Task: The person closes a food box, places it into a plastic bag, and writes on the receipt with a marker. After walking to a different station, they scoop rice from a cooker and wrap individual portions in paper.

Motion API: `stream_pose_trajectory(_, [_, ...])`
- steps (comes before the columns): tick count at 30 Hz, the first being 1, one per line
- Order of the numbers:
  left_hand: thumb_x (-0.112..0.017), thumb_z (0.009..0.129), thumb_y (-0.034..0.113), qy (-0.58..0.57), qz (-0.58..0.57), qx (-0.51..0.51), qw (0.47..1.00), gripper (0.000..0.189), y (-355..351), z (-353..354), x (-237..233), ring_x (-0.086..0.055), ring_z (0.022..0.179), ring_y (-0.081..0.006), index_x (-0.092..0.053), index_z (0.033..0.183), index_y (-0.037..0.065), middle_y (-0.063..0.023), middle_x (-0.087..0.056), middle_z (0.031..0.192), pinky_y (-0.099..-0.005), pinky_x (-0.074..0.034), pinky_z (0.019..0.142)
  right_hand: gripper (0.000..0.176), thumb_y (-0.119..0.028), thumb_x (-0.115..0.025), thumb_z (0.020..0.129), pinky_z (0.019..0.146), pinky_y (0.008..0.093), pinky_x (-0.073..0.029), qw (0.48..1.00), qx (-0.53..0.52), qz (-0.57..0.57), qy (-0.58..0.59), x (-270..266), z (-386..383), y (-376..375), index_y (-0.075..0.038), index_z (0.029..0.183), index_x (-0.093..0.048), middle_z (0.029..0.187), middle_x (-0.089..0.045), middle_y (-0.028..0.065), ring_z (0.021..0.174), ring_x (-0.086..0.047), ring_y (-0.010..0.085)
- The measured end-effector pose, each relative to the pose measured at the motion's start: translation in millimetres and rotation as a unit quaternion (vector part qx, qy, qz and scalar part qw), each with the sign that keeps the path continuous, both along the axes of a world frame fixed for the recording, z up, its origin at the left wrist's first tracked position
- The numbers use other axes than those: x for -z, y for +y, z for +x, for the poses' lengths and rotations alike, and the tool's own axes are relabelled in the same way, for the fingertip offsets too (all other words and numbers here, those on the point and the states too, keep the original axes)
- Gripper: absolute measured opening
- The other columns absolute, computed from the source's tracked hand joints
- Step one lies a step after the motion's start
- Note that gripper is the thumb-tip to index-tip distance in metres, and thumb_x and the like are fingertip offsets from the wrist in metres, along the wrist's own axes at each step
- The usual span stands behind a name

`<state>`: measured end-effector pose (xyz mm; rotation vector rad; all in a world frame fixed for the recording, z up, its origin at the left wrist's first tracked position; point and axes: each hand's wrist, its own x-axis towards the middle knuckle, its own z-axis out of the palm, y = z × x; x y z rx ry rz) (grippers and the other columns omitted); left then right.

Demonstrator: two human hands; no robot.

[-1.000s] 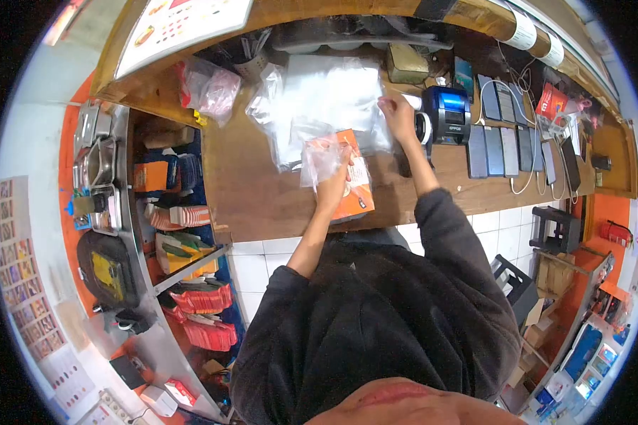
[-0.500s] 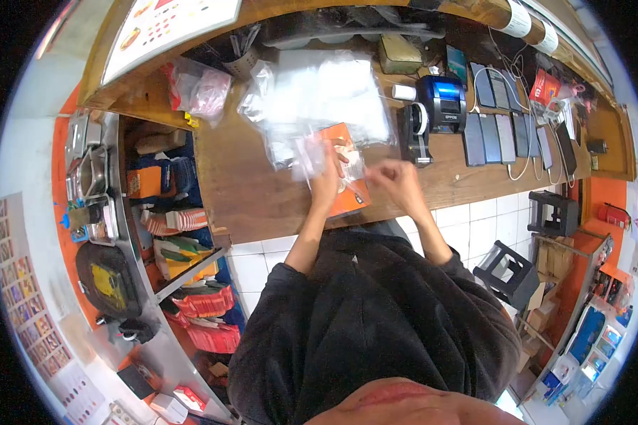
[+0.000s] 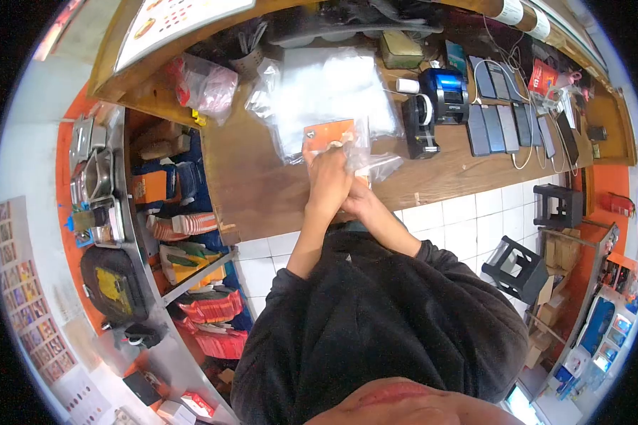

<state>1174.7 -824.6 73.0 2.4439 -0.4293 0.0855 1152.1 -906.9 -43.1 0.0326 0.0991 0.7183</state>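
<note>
with left hand [image 3: 329, 178] gripping the orange packet [image 3: 325, 134] in its clear bag [image 3: 377, 167] beside the tape dispenser [image 3: 418, 126], grip of right hand [image 3: 359, 204] hidden, risks tearing the thin film by uneven tugging.

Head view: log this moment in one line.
left hand: holds flat orange packet in clear plastic bag | right hand: against left, grip hidden | surface: wooden counter
</note>
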Motion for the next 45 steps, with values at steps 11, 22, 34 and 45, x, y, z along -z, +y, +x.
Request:
stream_pose_trajectory(11, [-0.040,0.097,0.047,0.256,-0.553,-0.303,0.733,0.039,1.9,2.8,34.3,-0.042,0.053,-0.0051,-0.053,0.088,0.011,0.0032,-0.050,0.072,-0.0176,-0.028,0.038,0.019,-0.010,-0.041,0.097,0.082,0.0288,-0.050,0.974,0.032,0.122,0.190,1.9,0.3,5.7,0.002,0.110,-0.049,0.104,-0.054,0.0121,0.090,-0.054,0.0188])
stream_pose_trajectory(22, [-0.060,0.090,0.012,0.240,-0.422,-0.137,0.863,0.019,34.7,33.0,52.3,-0.043,0.055,-0.0066,-0.062,0.099,-0.003,0.0013,-0.051,0.065,-0.0224,-0.034,0.048,0.013,-0.008,-0.042,0.096,0.063,0.0244,-0.045,0.934,0.118,-0.201,0.272,-40.4,-3.5,18.7,0.003,0.096,-0.048,0.078,-0.047,0.0057,0.069,-0.046,0.0135])
stream_pose_trajectory(34, [-0.067,0.085,0.019,0.263,-0.466,-0.150,0.832,0.025,41.0,31.9,57.5,-0.051,0.055,-0.0075,-0.065,0.092,-0.004,-0.0021,-0.059,0.063,-0.0247,-0.041,0.050,0.014,-0.009,-0.045,0.096,0.067,0.0231,-0.050,0.947,0.088,-0.162,0.264,-34.2,-6.8,9.7,0.003,0.097,-0.050,0.082,-0.051,0.0051,0.068,-0.050,0.0126])
stream_pose_trajectory(45, [-0.071,0.077,0.013,0.202,-0.303,-0.173,0.915,0.021,34.5,16.8,40.6,-0.062,0.066,-0.0207,-0.067,0.092,-0.001,-0.0109,-0.065,0.076,-0.0326,-0.047,0.059,0.021,-0.009,-0.055,0.089,0.056,0.0290,-0.056,0.612,0.117,-0.753,-0.210,-81.0,-20.0,-10.9,0.006,0.076,-0.058,0.072,-0.065,0.0149,0.060,-0.066,0.0220])
